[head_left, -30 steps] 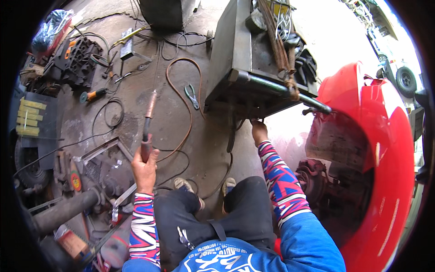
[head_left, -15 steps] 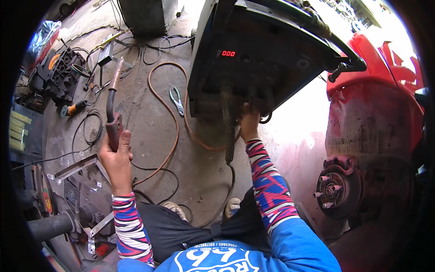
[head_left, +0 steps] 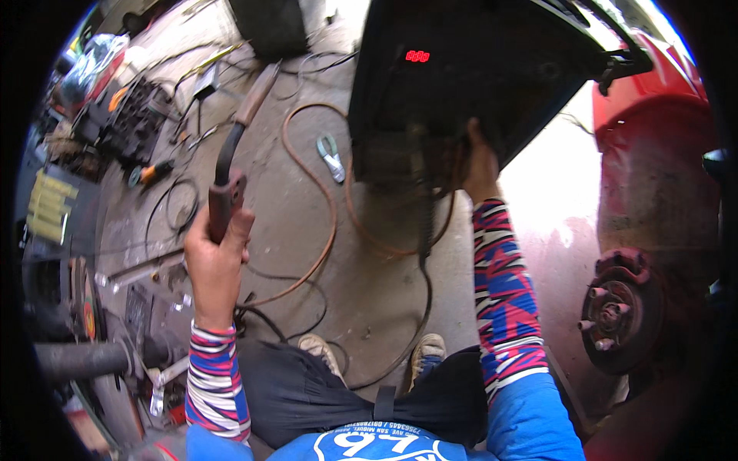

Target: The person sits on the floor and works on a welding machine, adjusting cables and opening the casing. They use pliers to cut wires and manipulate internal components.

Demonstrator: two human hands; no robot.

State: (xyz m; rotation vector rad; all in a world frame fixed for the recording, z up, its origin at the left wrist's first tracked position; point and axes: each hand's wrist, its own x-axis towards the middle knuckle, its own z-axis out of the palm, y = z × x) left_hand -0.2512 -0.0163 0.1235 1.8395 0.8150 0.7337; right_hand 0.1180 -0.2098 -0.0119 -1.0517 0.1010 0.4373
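Note:
My left hand (head_left: pixel 219 261) is closed round the handle of a welding torch (head_left: pixel 224 201). The torch's black bent neck and copper-coloured nozzle point up and away. At the lower front of a dark welding machine (head_left: pixel 384 100) with a lit red display, my right hand (head_left: pixel 480 169) reaches in beside the plugs. One finger points upward along the panel; the others are lost in shadow and blur, so whether they grip anything is unclear. Just left of that hand, a thick black torch cable (head_left: pixel 424 223) hangs from the machine. A brown-orange hose (head_left: pixel 332 203) loops over the floor between my hands.
Slip-joint pliers (head_left: pixel 330 159) lie on the concrete floor. To the left are an angle grinder (head_left: pixel 150 174), a dark engine block (head_left: pixel 127 115) and a metal frame (head_left: pixel 142 269). A wheel hub (head_left: pixel 615 311) and red bodywork (head_left: pixel 653 92) stand at the right.
The view has shifted, moving the machine and floor items within it. My right hand has turned, with one finger now raised. My left hand keeps hold of the torch, which tilts further right.

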